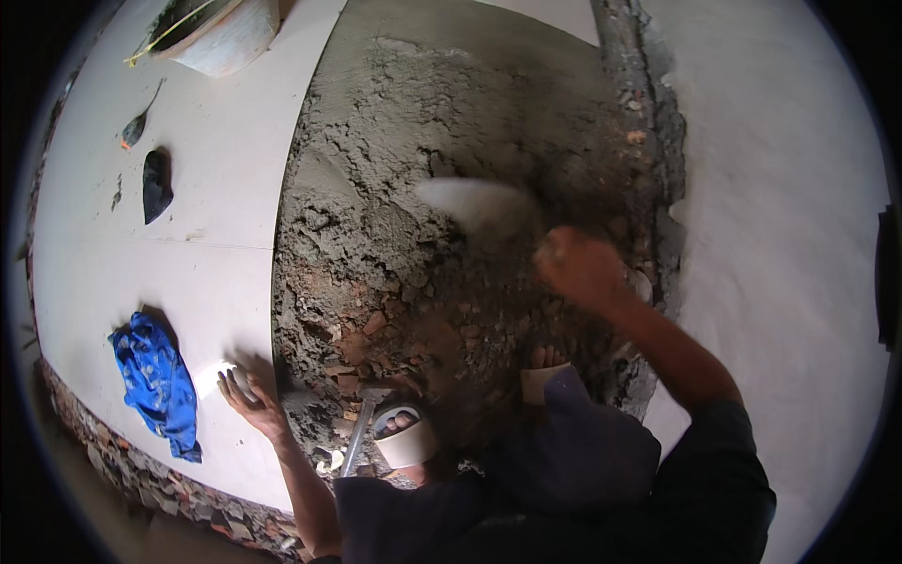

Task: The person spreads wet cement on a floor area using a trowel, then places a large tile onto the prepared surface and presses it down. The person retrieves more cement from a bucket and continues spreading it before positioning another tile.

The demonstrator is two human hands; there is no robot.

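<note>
My right hand (578, 268) grips a trowel (474, 202), whose pale blade is motion-blurred over rough grey mortar (376, 122) mixed lower down with broken brick. My left hand (252, 399) is open, fingers spread on the white tiled floor (225, 291) at the left, beside the mortar bed's edge. A crumpled blue cloth (150, 385) lies just left of that hand. A metal bar (359, 432), possibly a tool handle, lies beside my sandalled left foot (399, 432). My right foot (543, 374) is under my right arm, partly hidden by my dark clothing.
A pan (216, 42) with a yellow cord sits at the top left. A small pointed tool (134, 127) and a dark object (157, 183) lie on the left tiles. A pale surface (770, 235) borders the bed on the right, past a crumbly edge (658, 141). Rubble lines the bottom left.
</note>
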